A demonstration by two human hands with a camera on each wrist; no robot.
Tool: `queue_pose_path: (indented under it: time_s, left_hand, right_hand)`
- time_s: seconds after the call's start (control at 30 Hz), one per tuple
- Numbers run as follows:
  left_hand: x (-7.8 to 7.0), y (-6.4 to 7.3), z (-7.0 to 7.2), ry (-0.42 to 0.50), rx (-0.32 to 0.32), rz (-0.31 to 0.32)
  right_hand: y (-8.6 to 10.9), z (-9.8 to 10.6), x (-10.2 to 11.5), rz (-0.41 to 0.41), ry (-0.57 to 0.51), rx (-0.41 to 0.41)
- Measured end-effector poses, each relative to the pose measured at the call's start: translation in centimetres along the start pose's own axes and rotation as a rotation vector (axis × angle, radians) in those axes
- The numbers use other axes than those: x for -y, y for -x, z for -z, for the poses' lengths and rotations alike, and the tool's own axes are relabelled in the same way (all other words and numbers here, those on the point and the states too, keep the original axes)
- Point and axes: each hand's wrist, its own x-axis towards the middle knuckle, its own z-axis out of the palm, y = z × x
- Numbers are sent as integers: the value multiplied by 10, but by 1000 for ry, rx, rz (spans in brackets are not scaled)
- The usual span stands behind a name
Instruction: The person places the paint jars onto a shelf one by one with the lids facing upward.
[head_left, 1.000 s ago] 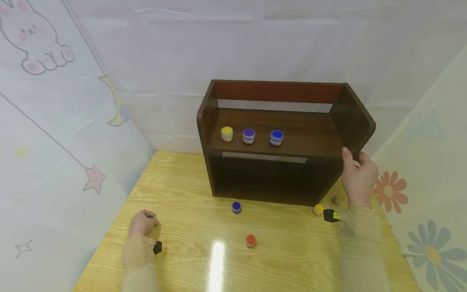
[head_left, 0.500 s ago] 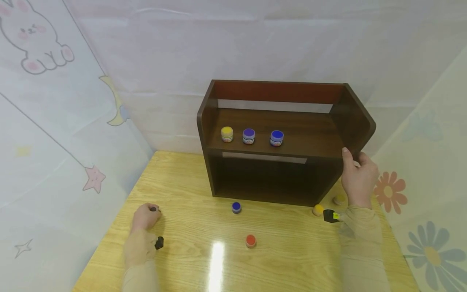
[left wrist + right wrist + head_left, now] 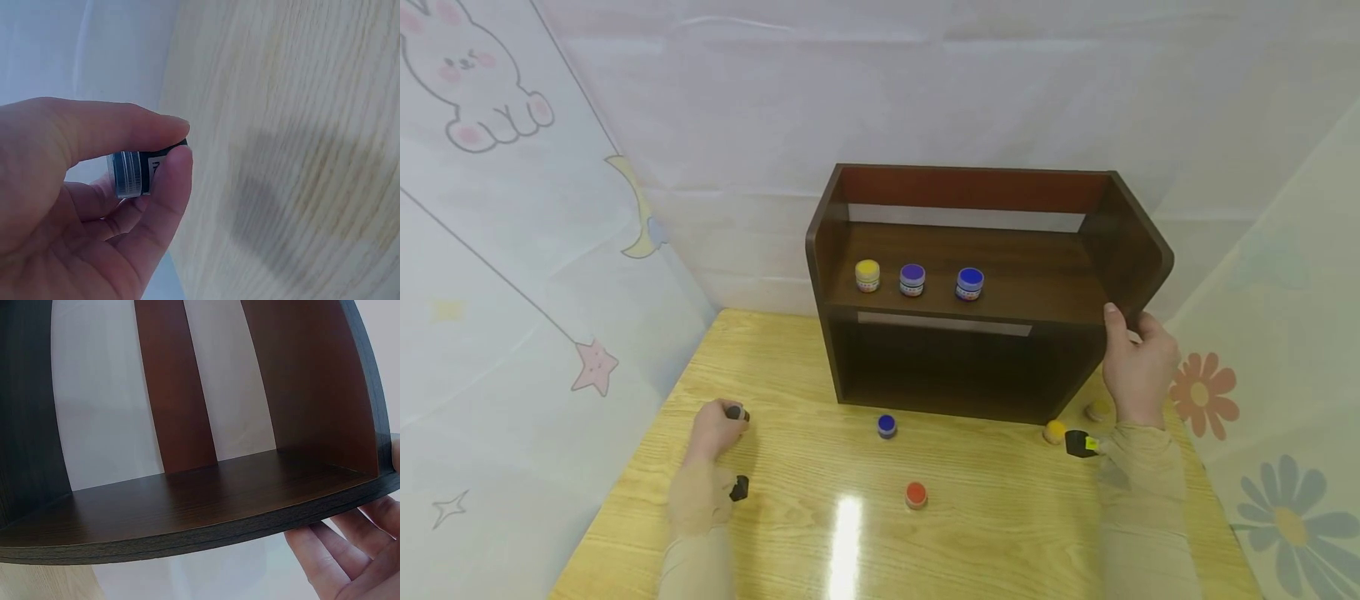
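My left hand (image 3: 713,429) pinches a small dark paint jar (image 3: 737,412) between thumb and fingers, above the left part of the table. In the left wrist view that jar (image 3: 134,172) lies on its side, part of its label covered by a finger. My right hand (image 3: 1138,371) grips the right side of a dark brown two-tier shelf (image 3: 1037,267), its thumb at the front edge of the upper board. On that board stand a yellow paint jar (image 3: 867,276), a purple paint jar (image 3: 912,280) and a blue paint jar (image 3: 969,284).
On the wooden table (image 3: 790,517), a small blue jar (image 3: 887,426) stands before the shelf and a red jar (image 3: 916,495) nearer me. An orange-yellow jar (image 3: 1055,432) and a dull yellow jar (image 3: 1097,409) sit by the shelf's right foot. A patterned cloth (image 3: 700,125) surrounds the table.
My left hand has moved forward and to the right with the dark jar, which shows more clearly now. The right hand and the shelf have stayed in place.
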Motion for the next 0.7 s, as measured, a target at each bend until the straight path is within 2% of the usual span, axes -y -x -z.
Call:
queue_pose_path:
  time_s: [0.27,0.43,0.6,0.7]
  left_hand:
    - [-15,-3,-2,14,-14,-26]
    - [-29,-2,-1,-32,-46,-106]
    - [-47,-2,0,-28,-66,-205]
    - [-58,-1,2,-34,-69,-232]
  right_hand:
    - [-1,0,-2,23,10,-12]
    - [0,0,-1,23,7,-8]
    - [0,0,0,21,-5,-5]
    - [0,0,0,25,-5,-11]
